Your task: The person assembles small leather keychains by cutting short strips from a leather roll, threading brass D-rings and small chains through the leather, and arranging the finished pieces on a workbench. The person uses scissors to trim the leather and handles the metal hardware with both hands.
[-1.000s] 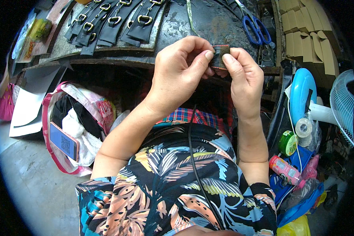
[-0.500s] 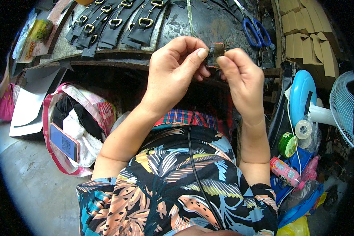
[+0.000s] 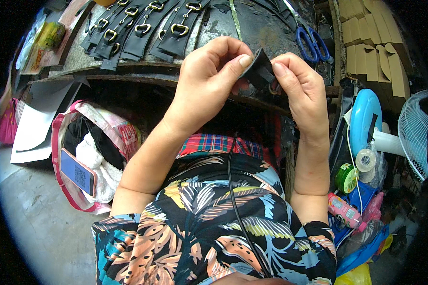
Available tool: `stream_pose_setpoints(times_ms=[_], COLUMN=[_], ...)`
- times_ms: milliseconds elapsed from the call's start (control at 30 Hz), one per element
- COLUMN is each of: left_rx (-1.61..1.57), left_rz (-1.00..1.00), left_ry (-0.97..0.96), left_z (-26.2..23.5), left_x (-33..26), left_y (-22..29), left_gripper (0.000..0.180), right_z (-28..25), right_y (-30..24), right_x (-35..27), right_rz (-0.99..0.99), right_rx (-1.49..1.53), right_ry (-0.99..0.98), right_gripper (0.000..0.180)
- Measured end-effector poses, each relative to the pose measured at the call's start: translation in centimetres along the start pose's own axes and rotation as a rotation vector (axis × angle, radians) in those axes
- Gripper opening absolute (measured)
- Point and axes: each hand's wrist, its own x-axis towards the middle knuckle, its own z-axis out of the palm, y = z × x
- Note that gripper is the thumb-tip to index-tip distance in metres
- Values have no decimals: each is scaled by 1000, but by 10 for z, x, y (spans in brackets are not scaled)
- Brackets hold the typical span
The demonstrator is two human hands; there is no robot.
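Note:
A short black leather-like strap piece [image 3: 260, 72] is held up between my two hands, over the near edge of the worktable. My left hand [image 3: 209, 83] pinches its left edge between thumb and fingers. The thumb and forefinger of my right hand [image 3: 303, 90] close on its right end, where a small metal-coloured bit shows, too small to make out. Several black straps with gold-coloured horsebit-like fittings [image 3: 179, 29] lie side by side on the table to the left.
Blue-handled scissors [image 3: 313, 45] lie at the table's right side, near stacked tan cardboard pieces [image 3: 378, 64]. A blue and white fan [image 3: 366, 118], a pink bottle [image 3: 346, 210] and bags stand at my right. A bag [image 3: 59, 178] holding a phone [image 3: 78, 173] and white cloth is at my left.
The strap piece has turned from its brown, red-edged side to its black side and tilted. My right hand has moved slightly right; my left still pinches the piece.

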Motion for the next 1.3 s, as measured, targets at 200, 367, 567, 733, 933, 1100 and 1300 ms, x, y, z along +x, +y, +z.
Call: stream_pose_setpoints(times_ms=[200,367,567,733,933,1100,1300], left_rx=[-474,-466,-277,-256,-3,-61,-65], left_rz=[-198,-183,-114,-10,66,23,32], left_ry=[-118,-96,-55,-70,38,66,46], left_z=[-2,-3,-4,-2,7,10,11], left_x=[6,7,6,2,2,1,-1], left_y=[-2,-2,-2,2,1,-1,-2], left_gripper=[15,17,20,27,26,23,22], right_z=[-2,0,1,-1,5,6,6], right_y=[0,2,5,5,6,4,6], right_x=[2,1,0,1,2,0,8], right_rz=[87,-84,-227,-283,-333,-296,-327], right_rx=[253,16,-265,-410,-426,-481,-409], right_ry=[19,68,177,228,235,228,222], right_gripper=[18,36,29,24,25,23,22])
